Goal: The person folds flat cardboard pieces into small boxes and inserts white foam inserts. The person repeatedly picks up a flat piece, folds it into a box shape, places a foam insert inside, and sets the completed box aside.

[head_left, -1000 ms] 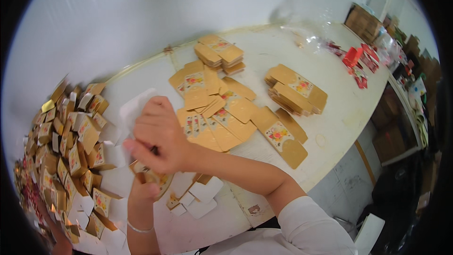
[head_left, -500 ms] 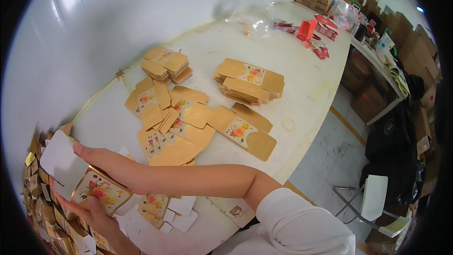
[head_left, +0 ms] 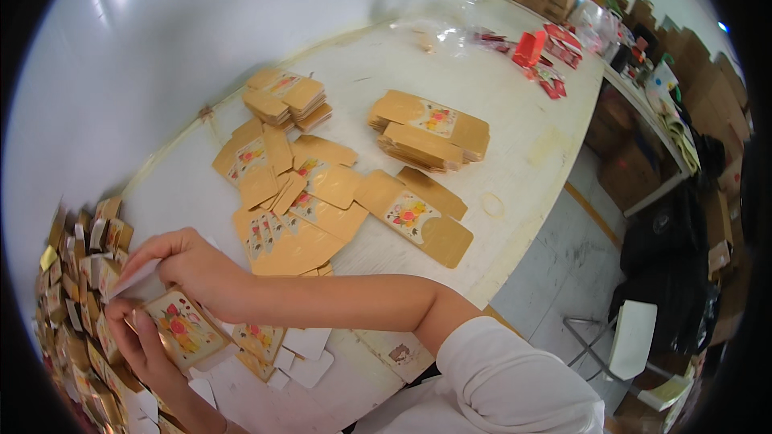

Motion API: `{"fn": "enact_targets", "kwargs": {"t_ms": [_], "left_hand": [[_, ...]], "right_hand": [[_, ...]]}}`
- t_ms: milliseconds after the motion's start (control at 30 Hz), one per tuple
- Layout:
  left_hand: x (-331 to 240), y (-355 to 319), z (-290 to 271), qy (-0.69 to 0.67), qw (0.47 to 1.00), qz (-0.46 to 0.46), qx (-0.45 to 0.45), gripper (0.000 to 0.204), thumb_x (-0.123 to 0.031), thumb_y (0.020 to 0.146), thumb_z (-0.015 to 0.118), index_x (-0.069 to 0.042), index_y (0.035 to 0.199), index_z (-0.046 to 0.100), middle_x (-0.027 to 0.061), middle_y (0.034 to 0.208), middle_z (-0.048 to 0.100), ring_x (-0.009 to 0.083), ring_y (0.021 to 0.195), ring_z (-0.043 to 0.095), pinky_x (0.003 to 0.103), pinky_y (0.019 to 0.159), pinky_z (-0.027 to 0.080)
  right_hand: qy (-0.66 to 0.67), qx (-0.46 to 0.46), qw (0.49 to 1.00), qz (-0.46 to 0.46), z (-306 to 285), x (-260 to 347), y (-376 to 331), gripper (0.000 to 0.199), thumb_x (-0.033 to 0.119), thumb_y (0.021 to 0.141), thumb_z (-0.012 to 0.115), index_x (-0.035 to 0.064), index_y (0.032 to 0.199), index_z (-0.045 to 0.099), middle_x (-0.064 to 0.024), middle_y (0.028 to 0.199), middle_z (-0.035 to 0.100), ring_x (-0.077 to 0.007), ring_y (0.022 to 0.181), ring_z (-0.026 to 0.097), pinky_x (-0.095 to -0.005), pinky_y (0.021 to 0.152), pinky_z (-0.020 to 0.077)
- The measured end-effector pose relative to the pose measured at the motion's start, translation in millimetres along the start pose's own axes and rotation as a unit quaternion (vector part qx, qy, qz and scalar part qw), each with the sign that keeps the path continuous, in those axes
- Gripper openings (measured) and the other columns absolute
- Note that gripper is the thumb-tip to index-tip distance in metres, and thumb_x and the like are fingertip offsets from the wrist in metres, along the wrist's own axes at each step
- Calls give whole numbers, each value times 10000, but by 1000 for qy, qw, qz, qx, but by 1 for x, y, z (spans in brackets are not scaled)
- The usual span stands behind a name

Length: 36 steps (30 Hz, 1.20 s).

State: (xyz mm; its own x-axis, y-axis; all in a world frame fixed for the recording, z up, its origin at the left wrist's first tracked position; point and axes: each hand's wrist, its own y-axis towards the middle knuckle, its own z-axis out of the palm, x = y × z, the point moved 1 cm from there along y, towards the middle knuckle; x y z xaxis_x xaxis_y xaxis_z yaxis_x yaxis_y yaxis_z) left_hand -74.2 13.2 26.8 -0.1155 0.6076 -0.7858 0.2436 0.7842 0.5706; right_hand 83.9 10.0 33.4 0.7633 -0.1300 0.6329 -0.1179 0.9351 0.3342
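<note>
A gold carton (head_left: 185, 328) with a printed flower panel is between my hands at the lower left. My left hand (head_left: 154, 362) grips it from below, thumb along the printed face and fingers behind. Reaching across from the right, my right hand (head_left: 207, 275) is bent over the carton's far end, its fingers on a white-lined flap (head_left: 138, 278) that stands tilted. The fingertips of that hand are partly hidden behind the flap. Under my right forearm lie another printed gold blank (head_left: 259, 347) and some white-sided blanks (head_left: 310, 354).
Flat gold blanks (head_left: 310, 233) lie loosely overlapped beyond my right arm. Two stacks, a smaller one (head_left: 285, 96) and a larger one (head_left: 430, 128), stand farther back. Folded cartons (head_left: 88, 313) are heaped at the left. Red packets (head_left: 531, 48) and clear plastic (head_left: 450, 32) lie at the far end.
The white flap, upright and flat before, is now bent over toward the carton. My right hand has arched above it, and my left fingers have closed higher around the carton.
</note>
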Motion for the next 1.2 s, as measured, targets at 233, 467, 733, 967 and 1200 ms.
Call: {"fn": "enact_targets", "kwargs": {"t_ms": [233,467,733,967,1200], "left_hand": [[-15,8,21,-100,994,-1,-37,552,-34,771,571,-59,1243,285,156,1185,470,190,1044,469,297,880,383],[-29,6,18,-163,986,-9,40,466,25,780,574,-38,1188,359,68,1092,484,130,873,562,223,666,476],[-26,7,18,-211,976,12,46,538,38,769,568,-47,1239,319,86,1134,493,110,810,573,177,562,443],[-21,9,17,-228,972,-31,53,479,13,784,569,-52,1204,347,83,1127,497,80,719,551,167,491,393],[-12,10,15,-268,963,-26,28,253,-23,817,553,-55,1046,449,65,1068,526,27,582,473,160,438,341]], "right_hand": [[-27,59,998,14,-6,20,-6,302,160,784,394,-12,922,600,-74,1014,528,-180,952,512,-286,766,416],[-275,81,954,-81,8,23,-7,238,184,880,483,31,990,629,-63,990,518,-97,834,481,-215,711,401],[-289,91,949,-88,1,26,-3,189,38,851,497,23,1000,612,-76,1047,548,-105,873,525,-217,683,427],[-372,65,918,-117,4,24,-9,186,45,837,505,-3,982,612,-94,1016,568,-131,851,544,-233,675,439],[-451,115,869,-167,10,24,-7,190,63,835,508,12,982,616,-99,1037,556,-131,834,538,-244,666,439]]}}
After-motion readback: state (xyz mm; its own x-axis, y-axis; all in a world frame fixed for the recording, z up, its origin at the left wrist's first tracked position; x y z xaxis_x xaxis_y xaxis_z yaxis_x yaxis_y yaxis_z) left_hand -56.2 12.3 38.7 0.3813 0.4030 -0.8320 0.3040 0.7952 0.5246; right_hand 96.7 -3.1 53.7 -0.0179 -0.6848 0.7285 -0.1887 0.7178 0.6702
